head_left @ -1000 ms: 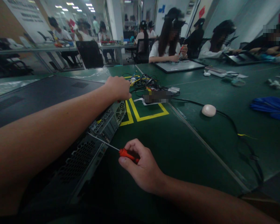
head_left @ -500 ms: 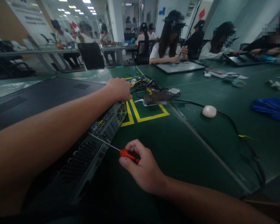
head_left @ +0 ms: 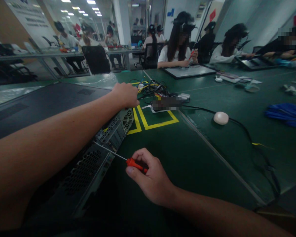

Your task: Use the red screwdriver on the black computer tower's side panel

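A dark desktop computer case point(head_left: 51, 98) lies on its side at the left, its perforated back panel facing me. My right hand point(head_left: 153, 177) is closed around the red handle of a screwdriver point(head_left: 134, 163). The metal shaft slants up and left to the back panel; its tip meets the case near my left forearm, and what it touches is too small to make out. My left hand point(head_left: 125, 94) sits at the far right corner of the case, above the round fan grille point(head_left: 127, 118), with fingers curled over the edge and partly hidden.
Tangled cables point(head_left: 156, 88) lie beyond yellow tape marks point(head_left: 160, 125) on the green table point(head_left: 187, 164). A pinkish rounded object point(head_left: 221, 118) rests by a black cord, with blue cloth point(head_left: 287, 114) farther right. Across the table, a person point(head_left: 180, 49) works at a flat panel point(head_left: 189, 71).
Both hands, the screwdriver and the case hold practically the same positions. Only a slight shift of the view shows.
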